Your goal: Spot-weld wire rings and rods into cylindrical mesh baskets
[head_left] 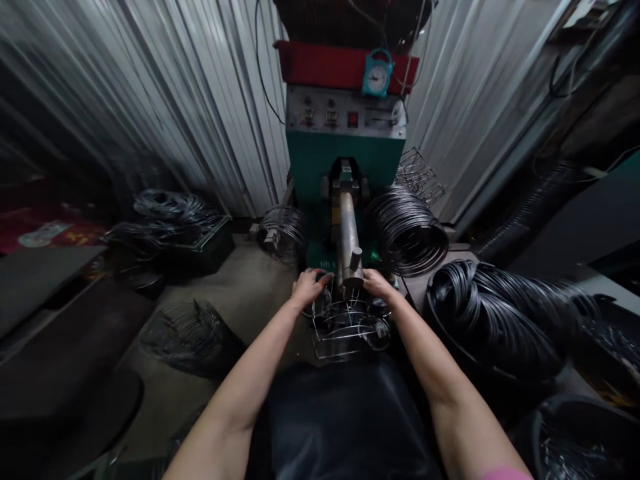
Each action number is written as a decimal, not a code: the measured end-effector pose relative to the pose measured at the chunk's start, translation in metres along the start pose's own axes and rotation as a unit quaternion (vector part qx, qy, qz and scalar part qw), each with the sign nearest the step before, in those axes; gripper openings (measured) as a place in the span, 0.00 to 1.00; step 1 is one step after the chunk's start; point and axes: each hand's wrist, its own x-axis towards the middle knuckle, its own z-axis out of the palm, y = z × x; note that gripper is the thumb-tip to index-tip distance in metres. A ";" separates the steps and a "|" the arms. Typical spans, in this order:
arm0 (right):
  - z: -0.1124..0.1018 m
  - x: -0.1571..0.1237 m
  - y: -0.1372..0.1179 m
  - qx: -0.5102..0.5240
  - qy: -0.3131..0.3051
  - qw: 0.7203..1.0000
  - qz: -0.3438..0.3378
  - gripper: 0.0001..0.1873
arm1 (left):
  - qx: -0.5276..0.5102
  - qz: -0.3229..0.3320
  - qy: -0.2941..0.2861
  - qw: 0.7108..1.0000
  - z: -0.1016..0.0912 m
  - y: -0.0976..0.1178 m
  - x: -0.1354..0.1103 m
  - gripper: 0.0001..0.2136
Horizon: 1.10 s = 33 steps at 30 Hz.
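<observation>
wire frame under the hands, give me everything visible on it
The wire frame is thin, shiny metal wire with rounded loops and straight bars, basket-like. It sits under the tip of the machine's steel arm, above the person's dark lap. The left hand and right hand rest on its upper edges. Finer detail is blurred.

Both arms stretched forward, left hand (309, 287) and right hand (379, 283) palms down.

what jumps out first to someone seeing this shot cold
The eye lands on the green machine at centre back, with a red top and a small teal clock, its metal arm reaching toward the camera. Below the arm's tip, the left hand and right hand grip a wire frame. Dark coils of wire crowd the right side, with more on the floor at left.
</observation>
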 end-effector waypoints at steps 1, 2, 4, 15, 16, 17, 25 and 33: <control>-0.004 0.002 0.000 -0.005 -0.010 1.000 -0.002 0.15 | -0.006 0.009 0.004 1.000 -0.006 -0.006 -0.002 0.19; -0.008 0.003 0.000 -0.012 -0.019 1.000 -0.005 0.15 | -0.018 0.024 -0.002 1.000 -0.012 -0.014 -0.007 0.20; -0.015 0.002 0.002 -0.027 -0.030 0.999 -0.015 0.17 | -0.062 0.058 -0.053 0.995 -0.019 -0.035 -0.024 0.20; -0.001 -0.046 -0.006 -0.026 -0.075 0.997 -0.020 0.22 | -0.159 0.066 -0.128 0.977 -0.007 -0.050 -0.116 0.09; 0.002 -0.054 -0.009 -0.018 -0.072 0.997 -0.016 0.22 | -0.156 0.073 -0.139 0.975 -0.017 -0.047 -0.125 0.09; 0.006 -0.061 -0.012 -0.005 -0.066 0.998 -0.009 0.23 | -0.146 0.083 -0.151 0.974 -0.029 -0.045 -0.136 0.10; 0.071 -0.095 -0.022 0.127 0.011 0.989 0.076 0.25 | 0.023 0.047 -0.101 0.994 -0.135 -0.068 -0.240 0.09; 0.097 -0.097 -0.034 0.121 -0.005 0.985 0.121 0.26 | 0.141 -0.109 -0.035 0.983 -0.123 -0.180 -0.308 0.06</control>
